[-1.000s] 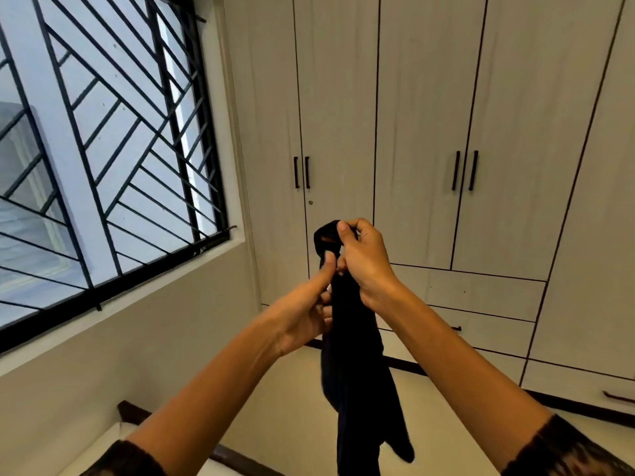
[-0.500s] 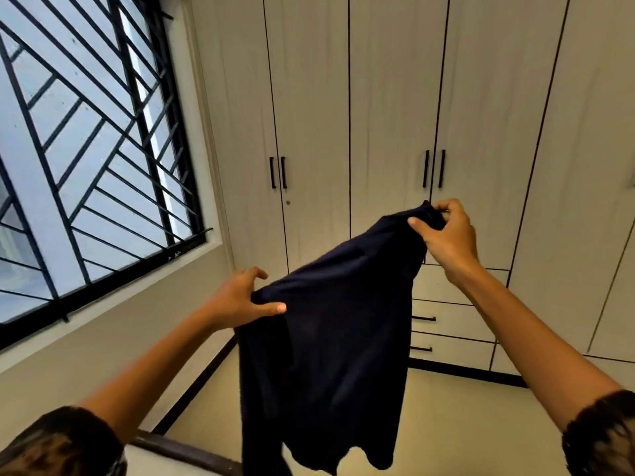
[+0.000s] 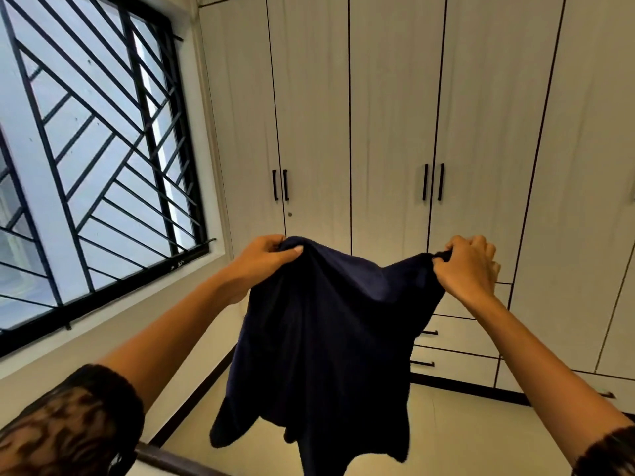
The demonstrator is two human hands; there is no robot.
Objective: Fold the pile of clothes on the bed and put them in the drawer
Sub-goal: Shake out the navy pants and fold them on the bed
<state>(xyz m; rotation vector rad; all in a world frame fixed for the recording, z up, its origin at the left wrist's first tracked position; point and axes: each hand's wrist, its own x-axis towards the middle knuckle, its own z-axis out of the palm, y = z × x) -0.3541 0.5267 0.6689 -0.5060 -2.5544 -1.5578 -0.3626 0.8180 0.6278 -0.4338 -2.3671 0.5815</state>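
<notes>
The left hand [image 3: 264, 257] and right hand [image 3: 464, 266] each pinch an upper edge of a dark navy garment [image 3: 326, 338], possibly a shirt, hanging spread before the wardrobe [image 3: 378, 115].

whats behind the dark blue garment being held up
Behind the dark blue garment, held up by the left hand and right hand, stands the white wardrobe; its drawers peek out at the garment's right edge. The wardrobe's lower middle and the drawers' left ends are covered.
</notes>
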